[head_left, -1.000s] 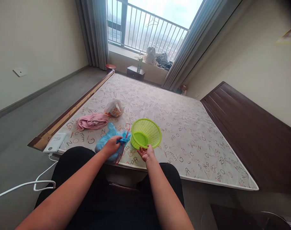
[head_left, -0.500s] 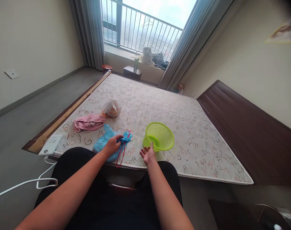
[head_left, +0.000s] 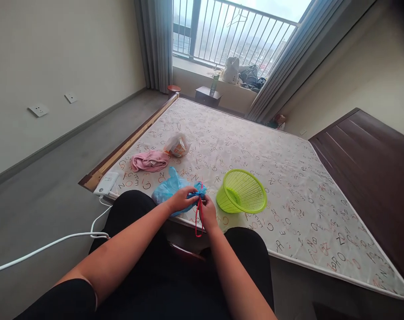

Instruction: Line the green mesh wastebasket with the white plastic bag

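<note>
A blue plastic bag (head_left: pixel 164 192) lies at the mattress's near edge, its neck bunched up. My left hand (head_left: pixel 182 201) is closed around that gathered neck. Right beside it, my right hand (head_left: pixel 209 215) pinches at the same spot, where a red drawstring (head_left: pixel 198 227) hangs down in a loop. My fingers partly hide the exact place where the string meets the bag. To the right of my hands, apart from them, a green plastic basket (head_left: pixel 224 201) tilts with its mouth facing up and right.
On the letter-print mattress (head_left: pixel 288 178) lie a pink cloth (head_left: pixel 150 161) and a clear plastic bag (head_left: pixel 178 146). A white power strip (head_left: pixel 107 183) with a white cable (head_left: pixel 55 244) sits at the left corner. A dark headboard (head_left: pixel 365 155) stands on the right.
My right hand has moved left from beside the green basket to the neck of the blue bag, and its fingers have closed. The camera view has swung left.
</note>
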The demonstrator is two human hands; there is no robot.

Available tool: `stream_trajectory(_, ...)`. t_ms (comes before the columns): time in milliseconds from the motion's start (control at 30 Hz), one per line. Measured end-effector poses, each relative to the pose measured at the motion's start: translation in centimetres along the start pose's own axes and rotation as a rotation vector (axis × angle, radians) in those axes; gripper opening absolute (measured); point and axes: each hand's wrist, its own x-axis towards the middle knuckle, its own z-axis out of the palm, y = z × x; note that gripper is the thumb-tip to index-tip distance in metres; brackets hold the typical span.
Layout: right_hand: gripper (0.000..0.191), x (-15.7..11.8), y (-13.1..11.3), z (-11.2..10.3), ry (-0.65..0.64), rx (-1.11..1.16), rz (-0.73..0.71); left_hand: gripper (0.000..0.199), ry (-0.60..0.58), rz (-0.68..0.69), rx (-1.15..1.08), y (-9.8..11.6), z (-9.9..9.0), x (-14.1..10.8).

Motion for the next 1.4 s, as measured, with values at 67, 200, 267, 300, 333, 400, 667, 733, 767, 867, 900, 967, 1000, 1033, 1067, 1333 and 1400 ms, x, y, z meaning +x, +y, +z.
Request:
stream_trajectory(67,0.023,0.1,-0.1,-0.6,-0.005,-0.128,-0.054,0.024,-0.010,0.032,0.048,-0.2,-0.1,0.2)
stream_trajectory(200,0.031,0.7,0.6,-1.7,0.050,-0.383,-0.150,0.028,0.002,0.054,0.139,-0.7,-0.3,0.6)
stream_trajectory(267,0.030,0.9,0.9,-2.1,0.113,-0.440,-0.172,0.028,0.007,0.046,0.143,-0.9,-0.3,0.6)
stream_trajectory(300,0.027,1.0,0.9,-2.2,0.149,-0.454,-0.205,0.026,0.003,0.040,0.138,-1.0,-0.3,0.5)
stream_trajectory(333,0.026,0.9,0.8,-2.2,0.166,-0.465,-0.257,0.025,-0.006,0.031,0.127,-1.1,-0.2,0.5)
stream_trajectory(400,0.031,0.8,0.5,-2.0,0.128,-0.487,-0.380,0.022,-0.026,0.006,0.097,-1.4,-0.1,0.3)
stream_trajectory(667,0.017,1.0,0.4,-2.4,0.087,-0.590,-0.355,0.021,-0.116,0.006,0.082,-1.8,0.6,0.2)
stream_trajectory(733,0.015,1.2,1.1,-2.8,0.049,-0.636,-0.347,0.020,-0.132,0.003,0.074,-1.6,0.7,0.2)
stream_trajectory(767,0.016,1.3,1.5,-3.0,0.030,-0.640,-0.342,0.020,-0.139,0.000,0.056,-1.5,0.7,0.2)
stream_trajectory(867,0.028,1.3,2.7,-2.9,-0.025,-0.529,-0.235,0.023,-0.159,0.017,-0.027,-1.4,1.0,0.1)
stream_trajectory(900,0.032,1.3,3.1,-2.8,-0.058,-0.460,-0.159,0.023,-0.163,0.030,-0.056,-1.4,1.2,0.1)
stream_trajectory(967,0.034,1.3,3.7,-2.4,-0.138,-0.336,-0.008,0.023,-0.175,0.053,-0.095,-1.4,1.4,0.1)
stream_trajectory(1000,0.032,1.3,3.9,-2.3,-0.166,-0.302,0.038,0.023,-0.183,0.058,-0.102,-1.4,1.5,0.1)
stream_trajectory(1033,0.029,1.4,4.0,-2.2,-0.161,-0.306,0.052,0.023,-0.193,0.059,-0.104,-1.5,1.5,0.1)
stream_trajectory(1067,0.027,1.6,4.1,-2.2,-0.120,-0.342,0.041,0.023,-0.207,0.054,-0.104,-1.5,1.6,0.1)
stream_trajectory(1333,0.020,2.1,4.5,-4.3,0.268,-0.635,-0.058,0.023,-0.432,-0.001,-0.177,-1.6,1.8,0.0)
stream_trajectory(1400,0.026,1.9,4.7,-4.5,0.271,-0.672,-0.083,0.021,-0.515,-0.044,-0.233,-1.7,1.7,0.0)
